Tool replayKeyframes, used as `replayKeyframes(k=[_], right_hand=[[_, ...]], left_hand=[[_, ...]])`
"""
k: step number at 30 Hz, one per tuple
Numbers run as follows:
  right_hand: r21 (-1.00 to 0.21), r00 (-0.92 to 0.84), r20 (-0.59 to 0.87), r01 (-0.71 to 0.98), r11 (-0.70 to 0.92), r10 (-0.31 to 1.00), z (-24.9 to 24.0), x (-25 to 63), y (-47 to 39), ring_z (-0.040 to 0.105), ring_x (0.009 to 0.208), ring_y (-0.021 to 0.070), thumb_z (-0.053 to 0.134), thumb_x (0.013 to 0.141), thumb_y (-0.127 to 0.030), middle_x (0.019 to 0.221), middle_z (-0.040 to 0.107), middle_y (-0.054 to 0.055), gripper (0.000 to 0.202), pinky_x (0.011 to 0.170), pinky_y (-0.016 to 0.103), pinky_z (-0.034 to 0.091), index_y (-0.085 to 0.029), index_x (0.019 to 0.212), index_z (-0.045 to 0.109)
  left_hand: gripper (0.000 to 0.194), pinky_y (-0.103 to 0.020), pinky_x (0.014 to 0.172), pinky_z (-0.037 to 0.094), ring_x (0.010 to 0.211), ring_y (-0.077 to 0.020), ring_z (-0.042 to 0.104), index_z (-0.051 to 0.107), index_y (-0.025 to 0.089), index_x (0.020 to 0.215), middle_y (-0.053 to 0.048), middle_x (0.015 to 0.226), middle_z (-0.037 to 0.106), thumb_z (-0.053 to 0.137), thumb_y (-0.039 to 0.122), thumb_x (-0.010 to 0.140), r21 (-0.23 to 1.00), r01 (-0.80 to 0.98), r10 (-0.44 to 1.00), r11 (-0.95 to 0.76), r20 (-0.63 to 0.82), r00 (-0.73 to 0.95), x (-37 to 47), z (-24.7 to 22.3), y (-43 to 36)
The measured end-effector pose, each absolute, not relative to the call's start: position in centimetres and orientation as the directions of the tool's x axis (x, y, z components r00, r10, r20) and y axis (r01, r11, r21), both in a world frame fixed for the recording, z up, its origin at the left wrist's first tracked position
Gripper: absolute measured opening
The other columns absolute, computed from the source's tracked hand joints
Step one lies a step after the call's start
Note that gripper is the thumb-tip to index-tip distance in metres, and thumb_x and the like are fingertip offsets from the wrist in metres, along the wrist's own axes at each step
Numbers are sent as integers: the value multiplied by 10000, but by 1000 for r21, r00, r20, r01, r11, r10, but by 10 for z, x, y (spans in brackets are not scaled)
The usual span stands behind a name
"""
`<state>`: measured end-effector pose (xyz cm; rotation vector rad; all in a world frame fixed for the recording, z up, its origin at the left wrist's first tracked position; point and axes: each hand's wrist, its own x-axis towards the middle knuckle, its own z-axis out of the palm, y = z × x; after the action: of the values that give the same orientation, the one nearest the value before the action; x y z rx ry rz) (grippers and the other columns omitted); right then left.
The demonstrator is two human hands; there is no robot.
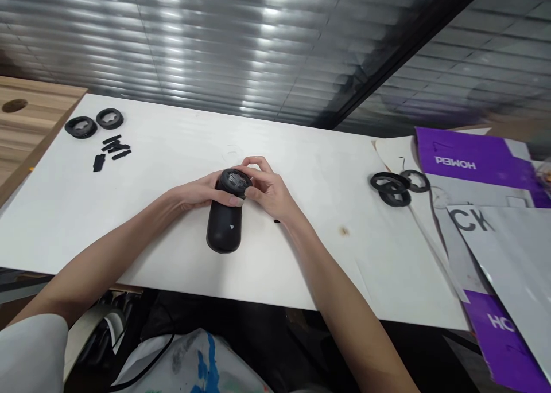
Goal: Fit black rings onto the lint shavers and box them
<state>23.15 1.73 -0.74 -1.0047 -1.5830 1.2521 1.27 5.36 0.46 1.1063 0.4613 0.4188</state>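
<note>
A black rounded cylinder-shaped device [222, 232] with a small light triangle on its side lies tilted over the middle of the white table. Its far end carries a black ring [227, 180] around a silvery perforated mesh [237, 178]. My left hand [202, 191] is wrapped round the device just below that end, thumb across the front. From the right, my right hand [272, 193] pinches the ring's edge with thumb and fingers. Part of the ring is hidden behind those fingers. A small black piece [276, 221] shows beside my right wrist.
Two black rings [80, 127] and several flat black strips [115, 145] lie at the back left of the white table [172, 146]. On the right are more black rings [395, 197], a thin hex key [403, 162], and purple-and-white packaging [456, 152]. A slatted metallic blind [193, 37] stands behind.
</note>
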Motion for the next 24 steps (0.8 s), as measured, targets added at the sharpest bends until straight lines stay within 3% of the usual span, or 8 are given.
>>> replayKeyframes(k=[11, 18, 22, 24], right_hand=[[-980, -393, 178, 9, 198, 902, -19, 233, 15, 648, 1131, 282, 838, 833, -769, 1414, 496, 83, 624, 1047, 532, 594, -355, 1299, 811], [-966, -520, 240, -45, 254, 820, -6, 224, 11, 564, 1411, 334, 785, 947, -672, 1531, 553, 82, 583, 1184, 532, 500, -355, 1428, 695], [-956, -493, 255, 2, 294, 832, -11, 222, 15, 611, 1333, 297, 802, 970, -590, 1418, 647, 67, 508, 1150, 475, 511, -308, 1373, 674], [-945, -446, 274, 42, 326, 852, -20, 223, 22, 615, 1316, 281, 791, 982, -587, 1391, 654, 64, 481, 1138, 449, 513, -290, 1342, 677]], left_hand=[[655, -364, 776, 591, 836, -225, 732, 707, 208, 1248, -81, 1076, 739, 1008, 316, 677, 933, -76, 497, 351, -117, 860, 8, 5, 55], [586, -337, 605, 595, 753, -295, 756, 659, 164, 1200, -121, 859, 768, 931, 435, 757, 883, -10, 355, 469, -178, 918, 0, -1, 50], [797, -339, 638, 605, 776, -299, 758, 570, 150, 1371, -117, 909, 776, 931, 494, 750, 899, -30, 438, 438, -184, 880, 0, -8, 48], [806, -346, 674, 600, 802, -304, 754, 538, 122, 1407, -127, 924, 777, 873, 572, 828, 922, 0, 513, 388, -216, 831, 0, -12, 49]])
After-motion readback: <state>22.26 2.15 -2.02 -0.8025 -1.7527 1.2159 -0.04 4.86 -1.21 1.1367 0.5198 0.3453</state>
